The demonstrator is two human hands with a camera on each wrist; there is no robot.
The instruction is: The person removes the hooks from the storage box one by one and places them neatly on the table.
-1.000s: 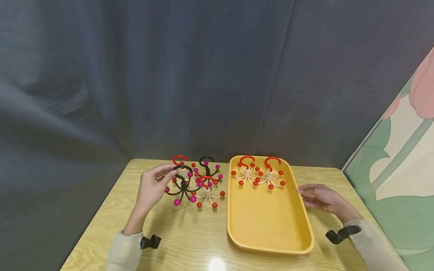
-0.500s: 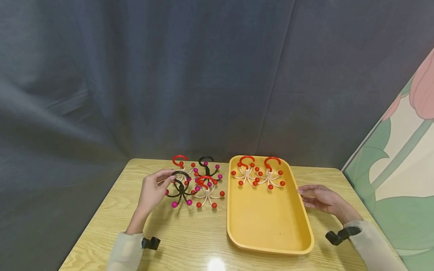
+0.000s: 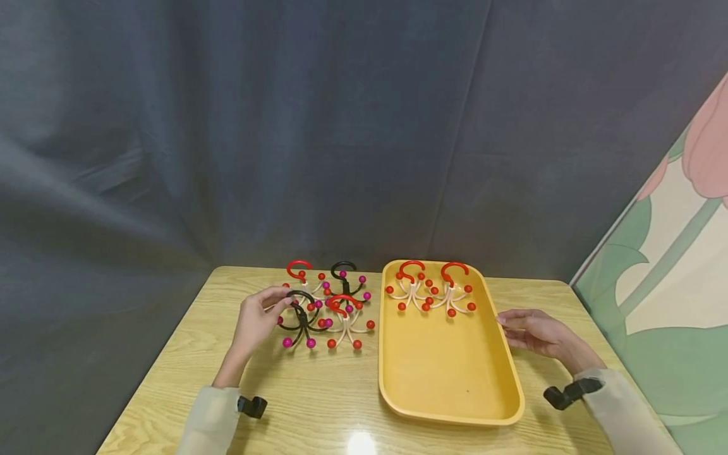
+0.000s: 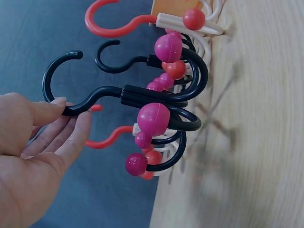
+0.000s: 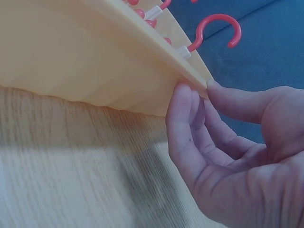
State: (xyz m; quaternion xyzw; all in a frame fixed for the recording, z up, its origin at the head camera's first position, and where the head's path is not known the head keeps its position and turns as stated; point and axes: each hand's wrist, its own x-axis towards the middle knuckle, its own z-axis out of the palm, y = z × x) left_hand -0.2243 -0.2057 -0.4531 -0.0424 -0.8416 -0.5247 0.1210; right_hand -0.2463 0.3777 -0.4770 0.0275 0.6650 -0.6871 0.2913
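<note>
My left hand [image 3: 254, 323] pinches the curved hook of a black claw-shaped hanger [image 3: 303, 321] with magenta ball tips, between thumb and fingers. In the left wrist view this black hanger [image 4: 147, 95] stands upright, its ball-tipped arms close over the table. Close behind it are another black hanger [image 3: 345, 287] and a white hanger with a red hook [image 3: 299, 261]. A second white-and-red hanger [image 3: 346, 319] stands just to its right. My right hand [image 3: 537, 333] pinches the right rim of a yellow tray [image 3: 449, 366] between thumb and fingers, as the right wrist view shows.
Two white hangers with red hooks stand at the tray's far end, a left one [image 3: 412, 287] and a right one [image 3: 451, 296]. The wooden table [image 3: 296, 404] meets a dark curtain [image 3: 341, 139] at the back. A flower-patterned panel [image 3: 677, 265] borders the right side.
The left hand has lowered the black hanger toward the table and slightly left, its grip kept. The right hand stays on the tray rim.
</note>
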